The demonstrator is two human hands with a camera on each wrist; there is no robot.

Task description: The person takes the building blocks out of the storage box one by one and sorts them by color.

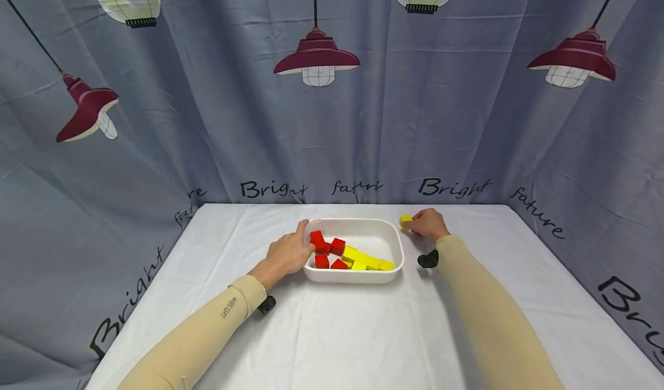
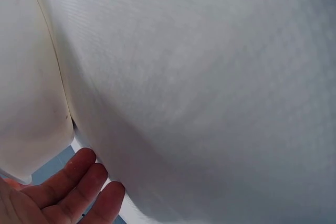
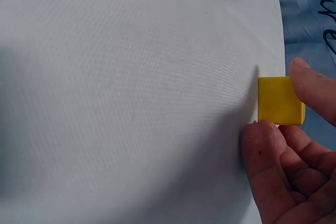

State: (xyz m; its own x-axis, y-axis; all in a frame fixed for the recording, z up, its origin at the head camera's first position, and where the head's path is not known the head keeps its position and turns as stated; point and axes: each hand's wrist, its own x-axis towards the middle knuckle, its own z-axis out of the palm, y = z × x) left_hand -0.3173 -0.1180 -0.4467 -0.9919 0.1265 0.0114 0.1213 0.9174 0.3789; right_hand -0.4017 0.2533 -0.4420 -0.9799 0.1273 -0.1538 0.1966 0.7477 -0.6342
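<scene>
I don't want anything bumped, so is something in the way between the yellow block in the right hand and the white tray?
Nothing visible stands between the yellow block and the white tray; it may just need lifting over the tray's side. The left hand is at the opposite end.

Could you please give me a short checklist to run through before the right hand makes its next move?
1. Right hand pinches the yellow block: ok.
2. Left hand at the left end of the tray: ok.
3. Held block inside the tray: not ok, it is outside, beyond the right end.
4. Red blocks grouped left, other yellow blocks right: ok.
5. Room in the tray: ok, its floor shows at the far right.
6. Held block off the table: cannot tell.
</scene>
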